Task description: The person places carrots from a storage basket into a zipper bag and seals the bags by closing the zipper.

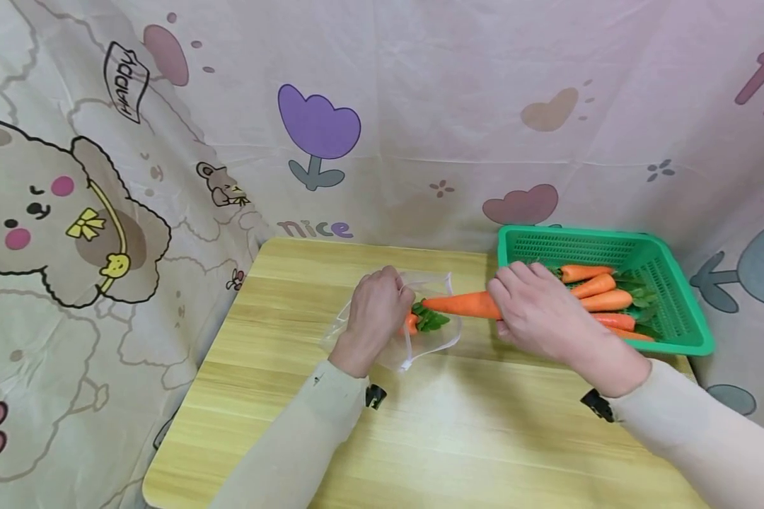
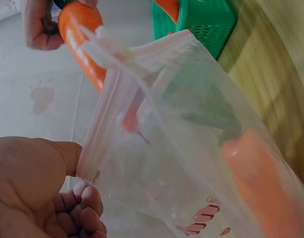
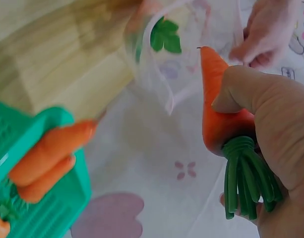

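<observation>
My left hand [image 1: 377, 307] pinches the rim of a clear zip bag [image 2: 156, 163] between thumb and fingers, keeping its mouth spread toward the right. One carrot [image 2: 261, 183] with green leaves [image 1: 431, 317] lies inside the bag. In my right hand [image 1: 541, 311] is another carrot [image 1: 461, 305], gripped near its thick end. Its tip points left, at the bag's opening. The right wrist view shows the thumb along this carrot [image 3: 213, 119] and its green stalks [image 3: 243, 173] hanging by the palm.
A green plastic basket [image 1: 697, 332] with several carrots [image 1: 605, 300] stands at the table's back right, close beside my right hand. The wooden table [image 1: 465, 431] meets a printed cloth [image 1: 420, 106] along its back edge.
</observation>
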`<action>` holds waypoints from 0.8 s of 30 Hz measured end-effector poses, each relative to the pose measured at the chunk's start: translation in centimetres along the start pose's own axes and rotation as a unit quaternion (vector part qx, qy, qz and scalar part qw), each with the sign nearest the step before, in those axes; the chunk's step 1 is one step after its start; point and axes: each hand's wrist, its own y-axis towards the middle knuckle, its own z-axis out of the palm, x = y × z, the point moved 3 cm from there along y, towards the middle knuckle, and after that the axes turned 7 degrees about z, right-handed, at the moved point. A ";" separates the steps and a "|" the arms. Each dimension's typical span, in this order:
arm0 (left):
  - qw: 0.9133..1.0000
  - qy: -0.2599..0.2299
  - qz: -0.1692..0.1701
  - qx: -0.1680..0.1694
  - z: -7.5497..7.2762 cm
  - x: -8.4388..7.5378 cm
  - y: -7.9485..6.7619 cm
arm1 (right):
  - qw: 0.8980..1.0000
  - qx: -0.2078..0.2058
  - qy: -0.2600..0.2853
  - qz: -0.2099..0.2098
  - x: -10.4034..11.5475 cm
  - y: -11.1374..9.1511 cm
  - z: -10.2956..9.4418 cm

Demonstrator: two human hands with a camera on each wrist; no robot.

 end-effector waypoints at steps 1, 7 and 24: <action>1.000 -0.001 -0.002 0.001 0.0 -0.1 0.0 | 1.000 -0.002 0.002 -0.003 0.4 0.2 0.2; 1.000 -0.003 -0.013 0.013 -0.1 -0.7 0.2 | 1.000 -0.005 0.009 -0.023 2.9 1.6 1.6; 1.000 0.018 -0.006 0.010 0.0 -1.8 0.3 | 0.998 0.010 -0.028 -0.048 6.5 3.1 4.5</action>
